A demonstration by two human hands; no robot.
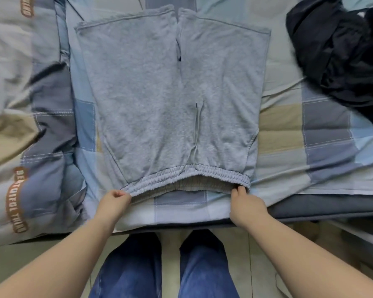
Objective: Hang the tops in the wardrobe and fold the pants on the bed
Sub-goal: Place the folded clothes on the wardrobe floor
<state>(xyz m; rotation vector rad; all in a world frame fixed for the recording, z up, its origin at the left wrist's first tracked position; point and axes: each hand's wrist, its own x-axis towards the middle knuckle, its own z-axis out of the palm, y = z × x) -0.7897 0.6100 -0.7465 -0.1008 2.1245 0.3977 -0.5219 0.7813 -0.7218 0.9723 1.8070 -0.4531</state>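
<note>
While spread flat on the bed [289, 134], the grey shorts [170, 100] lie with both legs pointing away and the elastic waistband [187, 179] nearest the person. Left hand [114, 201] pinches the waistband's left corner, fingers curled round the fabric; right hand [247, 204] grips the right corner likewise. Drawstring [196, 130] rests on the front. Dark garments [342, 54] sit heaped at far right, well apart.

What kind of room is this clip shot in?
Most likely a bedroom: a bed with a blue, grey and tan patchwork quilt, grey fleece drawstring shorts spread on it, and a heap of dark clothing beside them.
</note>
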